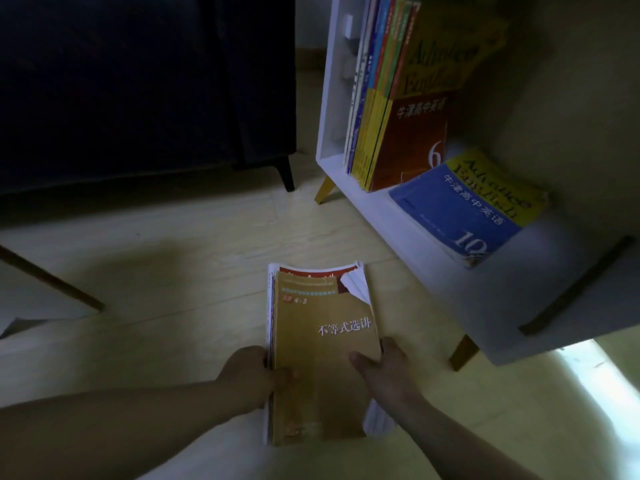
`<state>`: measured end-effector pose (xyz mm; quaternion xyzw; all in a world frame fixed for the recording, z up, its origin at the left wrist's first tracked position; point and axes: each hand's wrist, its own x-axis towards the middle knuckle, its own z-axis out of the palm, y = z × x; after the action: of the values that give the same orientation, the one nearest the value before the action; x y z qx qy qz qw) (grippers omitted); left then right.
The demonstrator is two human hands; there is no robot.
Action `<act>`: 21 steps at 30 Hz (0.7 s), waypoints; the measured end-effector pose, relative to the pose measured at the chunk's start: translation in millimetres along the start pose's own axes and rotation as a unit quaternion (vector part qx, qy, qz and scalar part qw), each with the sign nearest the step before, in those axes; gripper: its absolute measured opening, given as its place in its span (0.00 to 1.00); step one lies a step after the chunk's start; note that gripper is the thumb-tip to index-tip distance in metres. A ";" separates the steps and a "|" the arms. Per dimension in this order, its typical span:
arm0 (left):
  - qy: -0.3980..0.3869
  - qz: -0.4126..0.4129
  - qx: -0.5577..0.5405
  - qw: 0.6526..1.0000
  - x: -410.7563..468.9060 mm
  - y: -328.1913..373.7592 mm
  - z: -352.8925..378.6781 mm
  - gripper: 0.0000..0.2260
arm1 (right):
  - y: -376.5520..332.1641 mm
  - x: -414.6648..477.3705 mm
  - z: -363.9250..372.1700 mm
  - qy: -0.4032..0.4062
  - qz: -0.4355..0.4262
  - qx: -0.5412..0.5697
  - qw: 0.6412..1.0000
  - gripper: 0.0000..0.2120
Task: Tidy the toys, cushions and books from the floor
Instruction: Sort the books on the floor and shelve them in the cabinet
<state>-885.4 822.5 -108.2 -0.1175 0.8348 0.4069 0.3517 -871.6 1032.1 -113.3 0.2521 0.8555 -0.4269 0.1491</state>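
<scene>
Books (322,341) in a small stack lie low in the middle of the view, over the pale wooden floor (173,258), and both hands hold them at the near end. I cannot tell whether the stack rests on the floor or is lifted just off it.

At far left a slanted wooden leg (52,278) crosses the floor. Behind it a dark sofa (138,81) fills the upper left, with one black sofa leg (285,174) standing on the boards.

The left hand (252,372) grips the stack's left edge, thumb on the top cover. Its fingers (264,360) are curled round the edge and mostly hidden.

The top book (322,403) has an ochre cover with white Chinese characters. Its far right corner is torn or folded back, showing white pages, and a red cover (311,271) peeks out beneath it at the far end.

The right hand (384,368) grasps the right edge, thumb laid across the cover and the rest wrapped round the side.

Further right stands a white bookshelf (381,216) on yellow legs, near the stack but apart from it. A row of upright books (398,98) stands on it, the outermost cover orange and yellow with a 6. Just right of the row a blue and yellow book (460,216) marked 10 lies flat on the same shelf.
</scene>
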 end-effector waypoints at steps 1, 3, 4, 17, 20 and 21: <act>0.000 0.011 0.032 0.999 1.9 -0.5 1.6 0.11 | 0.0 0.6 0.4 -0.002 0.002 -0.013 1.000 0.16; -0.003 0.022 0.067 0.997 6.8 -0.1 0.3 0.07 | 0.3 3.5 -0.3 -0.003 0.005 -0.046 0.999 0.16; 0.005 0.024 0.085 0.996 9.8 0.1 -3.5 0.07 | -1.4 3.7 -1.8 -0.004 0.002 -0.062 0.998 0.15; 0.166 0.240 0.127 0.948 42.5 134.7 -49.1 0.16 | -93.8 63.1 -107.1 0.357 -0.101 0.082 0.925 0.15; 0.177 0.301 0.113 0.930 50.2 185.9 -42.3 0.15 | -97.5 90.3 -141.9 0.428 0.004 0.070 0.901 0.24; 0.180 0.316 0.111 0.925 52.5 199.9 -39.3 0.16 | -96.0 96.8 -149.0 0.422 0.054 0.063 0.903 0.27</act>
<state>-1039.2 925.4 -8.2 0.1211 0.9178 0.3735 0.0589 -1011.5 1132.7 -7.9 0.4636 0.7948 -0.3247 -0.2188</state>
